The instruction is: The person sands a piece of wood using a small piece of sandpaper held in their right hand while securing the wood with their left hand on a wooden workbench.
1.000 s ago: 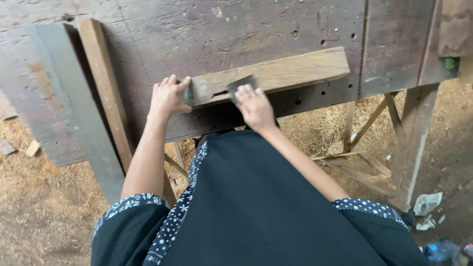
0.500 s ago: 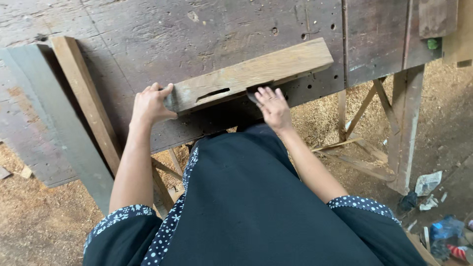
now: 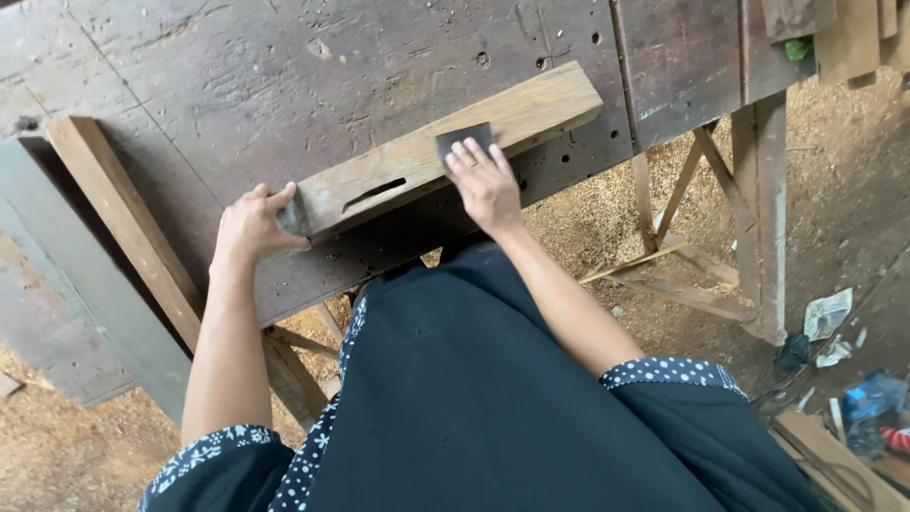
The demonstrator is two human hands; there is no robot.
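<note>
A thick wooden beam [image 3: 531, 109] with a narrow slot cut in its side lies slanted on a worn dark workbench [image 3: 237, 85]. My left hand [image 3: 251, 226] grips the beam's near left end. My right hand [image 3: 485, 182] presses a dark sheet of sandpaper [image 3: 463, 140] flat against the beam's upper face, near its middle. The fingers cover most of the sheet.
Two long planks [image 3: 114, 228] lean against the bench at the left. The bench's wooden legs and braces [image 3: 758, 218] stand at the right over a sawdust floor. Scraps of paper and litter [image 3: 834, 322] lie at the lower right.
My right hand has slid the sandpaper away along the beam toward its far end. The left hand keeps its hold on the near end. The camera view shifted slightly.
</note>
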